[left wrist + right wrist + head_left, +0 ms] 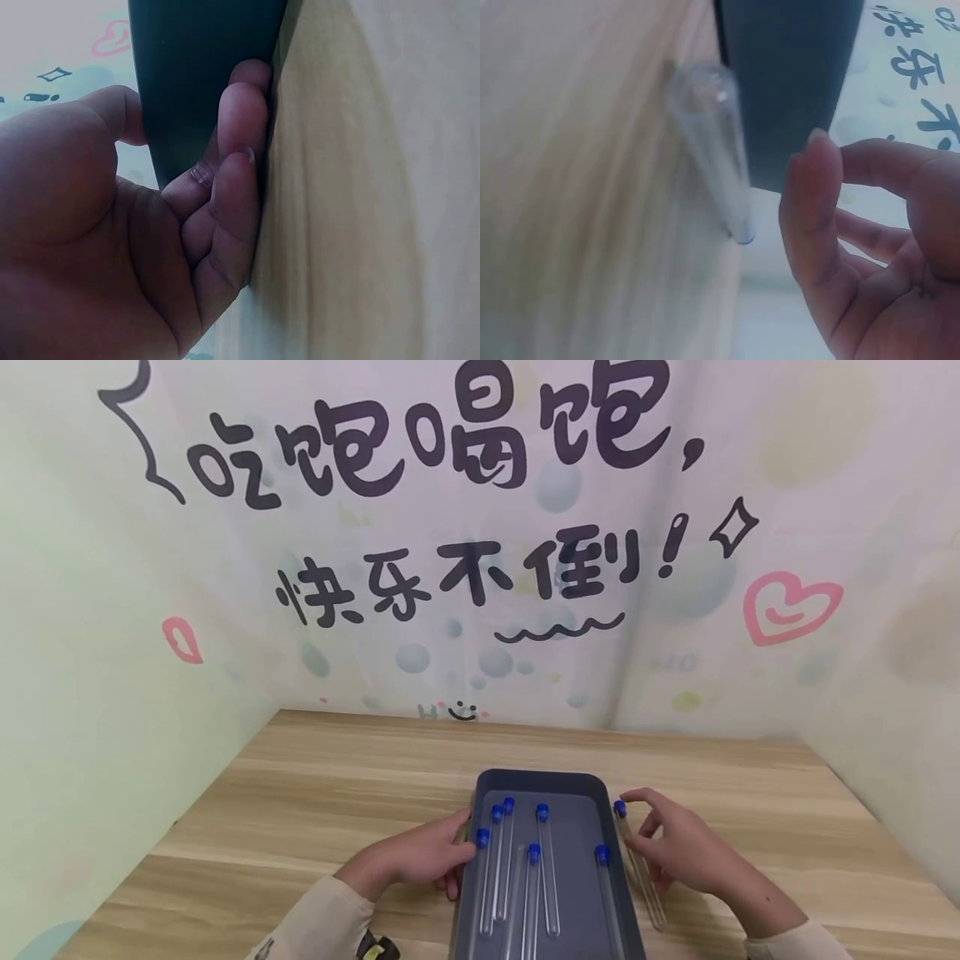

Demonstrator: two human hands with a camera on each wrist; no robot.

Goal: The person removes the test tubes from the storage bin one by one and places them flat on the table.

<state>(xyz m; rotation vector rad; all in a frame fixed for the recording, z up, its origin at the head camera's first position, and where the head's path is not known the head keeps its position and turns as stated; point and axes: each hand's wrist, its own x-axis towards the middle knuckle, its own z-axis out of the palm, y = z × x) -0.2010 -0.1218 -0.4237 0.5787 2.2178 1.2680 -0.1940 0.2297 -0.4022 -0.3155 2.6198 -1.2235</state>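
A dark grey tray (540, 781) lies on the wooden table, with several clear test tubes (551, 885) with blue caps inside. My left hand (423, 856) grips its left side, thumb at the rim. In the left wrist view, the fingers (240, 187) lie low against the tray wall (199, 67). Just outside the tray's right side, another capped test tube (645, 881) lies on the table. My right hand (678, 847) is beside it, index finger near the blue cap. A gap shows between the right fingers (806, 202) and the tube (716, 142) in the right wrist view.
A wall sheet (450, 668) with large dark lettering stands behind the table (360, 752), and pale walls close in both sides. A small black object with a yellow patch (377, 948) sits at the bottom edge, by the left sleeve.
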